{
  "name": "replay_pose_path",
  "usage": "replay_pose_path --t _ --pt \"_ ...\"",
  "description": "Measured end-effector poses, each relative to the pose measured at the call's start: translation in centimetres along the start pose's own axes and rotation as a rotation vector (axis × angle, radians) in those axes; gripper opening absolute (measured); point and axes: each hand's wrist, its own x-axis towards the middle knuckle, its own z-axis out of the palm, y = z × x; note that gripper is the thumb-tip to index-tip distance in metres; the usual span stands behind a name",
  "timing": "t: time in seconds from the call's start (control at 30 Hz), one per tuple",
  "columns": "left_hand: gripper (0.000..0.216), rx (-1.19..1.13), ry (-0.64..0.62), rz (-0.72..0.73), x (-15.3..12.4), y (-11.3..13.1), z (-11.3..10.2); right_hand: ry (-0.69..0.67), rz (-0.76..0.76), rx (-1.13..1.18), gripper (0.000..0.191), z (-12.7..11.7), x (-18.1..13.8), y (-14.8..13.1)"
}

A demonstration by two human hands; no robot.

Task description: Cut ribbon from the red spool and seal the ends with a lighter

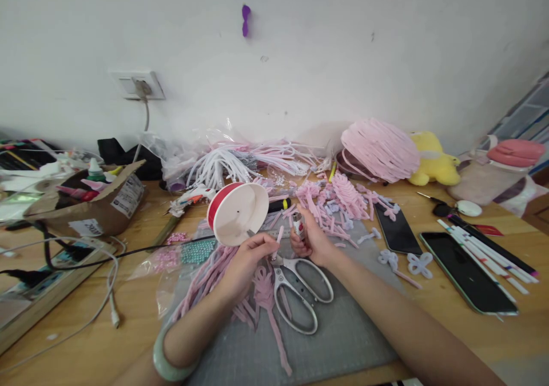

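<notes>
My left hand (249,254) pinches a short pink pipe-cleaner piece (278,238) held upright over the grey cutting mat (343,329). My right hand (311,238) grips a small lighter (299,225) right beside that piece. A red-and-white spool (238,211) leans on its side just behind my left hand. Silver scissors (300,289) lie on the mat below both hands. Pink pipe-cleaner bundles (206,277) lie under my left wrist, which wears a pale green bangle (165,363).
A heap of pink and white pipe-cleaner pieces (338,200) lies behind the hands. Two phones (467,271) and pens (484,254) lie at right. A cardboard box (98,203), power strip (47,283) and cables (98,271) crowd the left. A yellow plush toy (433,160) sits by the wall.
</notes>
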Motion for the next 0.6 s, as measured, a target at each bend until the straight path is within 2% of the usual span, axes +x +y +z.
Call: replay_pose_path --t 0.13,0.4,0.6 --pt "0.019 0.017 -0.002 -0.002 -0.1 0.0 0.1 -0.024 0.022 0.025 0.059 0.0 0.0 0.1" --pt "0.02 0.007 0.013 0.013 -0.1 -0.1 0.2 0.106 -0.014 0.001 0.051 0.6 0.3 0.3" --pt "0.018 -0.089 0.018 0.001 0.0 0.0 0.7 0.121 -0.024 0.01 0.047 1.0 0.0 0.2"
